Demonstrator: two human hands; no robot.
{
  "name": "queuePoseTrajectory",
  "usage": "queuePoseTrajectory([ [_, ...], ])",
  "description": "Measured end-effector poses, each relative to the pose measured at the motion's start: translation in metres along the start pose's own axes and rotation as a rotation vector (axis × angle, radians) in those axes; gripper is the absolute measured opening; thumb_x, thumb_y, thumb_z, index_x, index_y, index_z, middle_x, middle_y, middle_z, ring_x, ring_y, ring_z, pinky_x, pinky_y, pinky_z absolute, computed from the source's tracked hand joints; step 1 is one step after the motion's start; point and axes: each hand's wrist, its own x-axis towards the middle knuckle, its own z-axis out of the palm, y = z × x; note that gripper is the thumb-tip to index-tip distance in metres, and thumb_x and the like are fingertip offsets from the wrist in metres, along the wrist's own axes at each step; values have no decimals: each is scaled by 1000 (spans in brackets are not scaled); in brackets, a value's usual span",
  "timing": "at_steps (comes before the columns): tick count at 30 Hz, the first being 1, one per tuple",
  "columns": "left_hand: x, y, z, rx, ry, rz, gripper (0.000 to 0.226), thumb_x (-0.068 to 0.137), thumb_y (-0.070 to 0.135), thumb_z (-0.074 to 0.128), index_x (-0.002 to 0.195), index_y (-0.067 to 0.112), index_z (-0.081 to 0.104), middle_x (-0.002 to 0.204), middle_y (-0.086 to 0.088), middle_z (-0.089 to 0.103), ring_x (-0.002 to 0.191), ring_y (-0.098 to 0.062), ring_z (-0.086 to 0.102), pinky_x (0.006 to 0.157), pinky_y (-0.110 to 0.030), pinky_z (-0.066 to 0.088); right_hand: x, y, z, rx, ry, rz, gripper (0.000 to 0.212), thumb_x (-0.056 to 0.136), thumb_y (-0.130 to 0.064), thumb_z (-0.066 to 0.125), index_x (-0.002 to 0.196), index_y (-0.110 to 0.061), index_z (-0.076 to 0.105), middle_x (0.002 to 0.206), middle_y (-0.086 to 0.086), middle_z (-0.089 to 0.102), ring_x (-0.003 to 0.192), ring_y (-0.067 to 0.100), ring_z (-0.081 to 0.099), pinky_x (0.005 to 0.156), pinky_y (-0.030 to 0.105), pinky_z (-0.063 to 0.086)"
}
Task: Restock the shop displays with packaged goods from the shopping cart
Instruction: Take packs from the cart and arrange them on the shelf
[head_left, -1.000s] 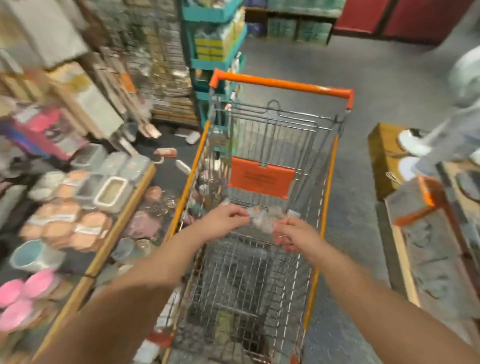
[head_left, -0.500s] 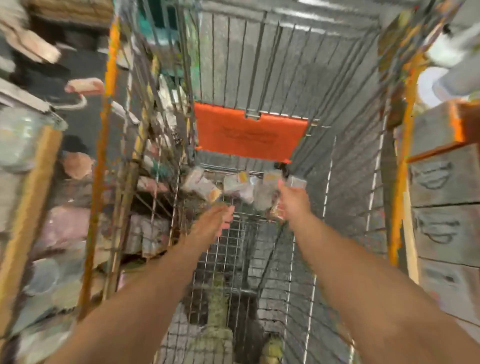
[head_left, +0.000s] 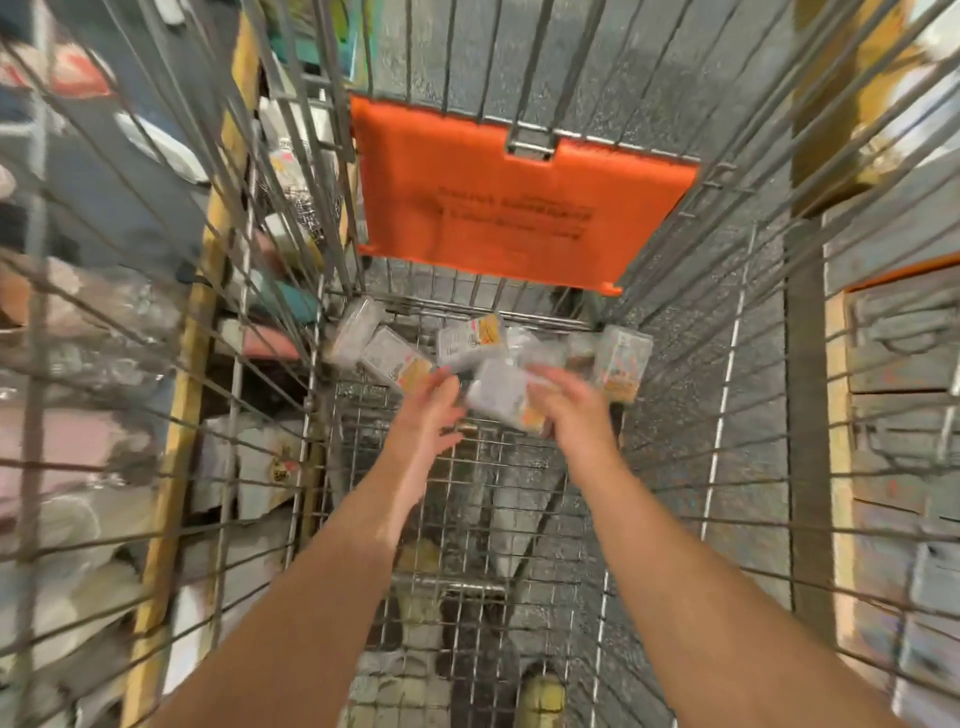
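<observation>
Reaching down into the wire shopping cart, I have both arms stretched toward a cluster of small clear packets lying at the far end of the floor, just below the orange flap. My right hand grips one packet, fingers curled over it; its long axis seems to run across my view, tilted. My left hand is spread, fingers straight, just beside that packet. The remaining packets lie just beyond my fingertips, pointing various ways.

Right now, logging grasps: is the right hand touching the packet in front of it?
Touching. The head view shows the right hand with fingers laid over the blurred packet, no gap visible between them.
</observation>
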Motion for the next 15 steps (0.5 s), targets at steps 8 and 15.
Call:
queuePoseTrajectory([
  [8, 2, -25, -27, -38, 39, -98, 36, 91, 22, 67, 126, 15, 60, 126, -14, 65, 109, -24, 67, 89, -38, 54, 18, 8, 3, -129, 244, -1, 23, 98, -35, 56, 106, -14, 62, 105, 5, 68, 92, 20, 64, 78, 33, 48],
  [15, -1, -57, -43, -269, 168, -32, 56, 85, 26, 66, 135, 5, 52, 123, -16, 65, 104, -25, 65, 80, -30, 57, 67, 11, 20, -598, 203, 124, 76, 83, -47, 73, 139, -8, 39, 131, 12, 57, 118, 34, 57, 97, 44, 49],
])
